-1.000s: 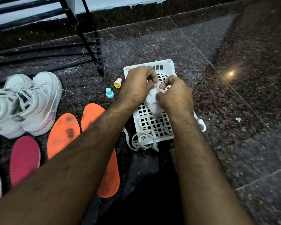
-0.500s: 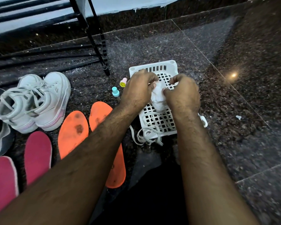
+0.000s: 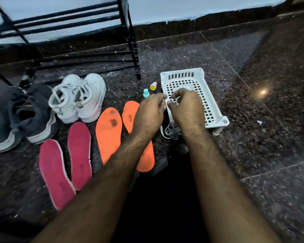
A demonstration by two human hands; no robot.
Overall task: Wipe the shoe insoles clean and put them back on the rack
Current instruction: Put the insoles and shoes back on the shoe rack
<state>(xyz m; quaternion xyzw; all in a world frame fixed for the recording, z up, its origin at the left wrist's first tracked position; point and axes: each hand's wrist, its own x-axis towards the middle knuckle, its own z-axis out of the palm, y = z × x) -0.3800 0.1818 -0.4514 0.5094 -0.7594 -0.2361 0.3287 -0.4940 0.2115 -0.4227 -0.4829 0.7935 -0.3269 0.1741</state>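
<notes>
Close together, left hand (image 3: 149, 113) and right hand (image 3: 186, 109), fingers curled inward, fingertips almost meeting over the near-left rim of a white plastic basket (image 3: 181, 71). Cannot tell whether anything is pinched between them; blurred there.

Just left of the grip and partly under the left forearm, two orange insoles (image 3: 109, 135), flat on the floor, smooth foam, rounded at the toe, marked with dark smudges. Further left of those, two pink insoles (image 3: 80, 155) with pale edges, side by side, the outer one tilted toward the other at the heel. Beyond the insoles, a pair of white sneakers (image 3: 79, 99), laced, heels toward the camera; dark shoes (image 3: 21, 116) at the far left.

Below the right wrist, a loose tangle of white laces (image 3: 170, 131) against the basket's near end. Just beyond the left knuckles, two small plastic pieces: a light blue one (image 3: 145, 93) and a pink one with a yellow smiley face (image 3: 153, 86).

Well beyond the grip, black metal rack (image 3: 130, 41), thin bars, one leg ending near the basket's far-left corner. Right of the basket, open speckled granite floor (image 3: 253, 137), glossy, dusty near the rack.
</notes>
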